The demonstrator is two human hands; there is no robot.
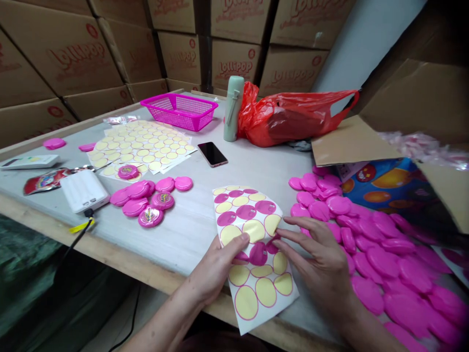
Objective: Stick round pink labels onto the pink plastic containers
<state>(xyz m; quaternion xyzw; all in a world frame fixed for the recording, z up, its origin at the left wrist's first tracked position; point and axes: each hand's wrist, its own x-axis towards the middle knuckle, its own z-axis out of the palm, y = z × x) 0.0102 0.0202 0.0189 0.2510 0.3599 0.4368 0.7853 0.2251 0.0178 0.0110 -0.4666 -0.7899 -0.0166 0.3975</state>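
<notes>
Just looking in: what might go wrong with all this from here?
The sheet of round stickers is bowed, held in the left hand with the right hand's fingertips at its edge, so it might crease or tear.

The loose pink discs are heaped beside the right forearm, so some could get knocked.

The black cable from the white device hangs over the table edge and might snag.
</notes>
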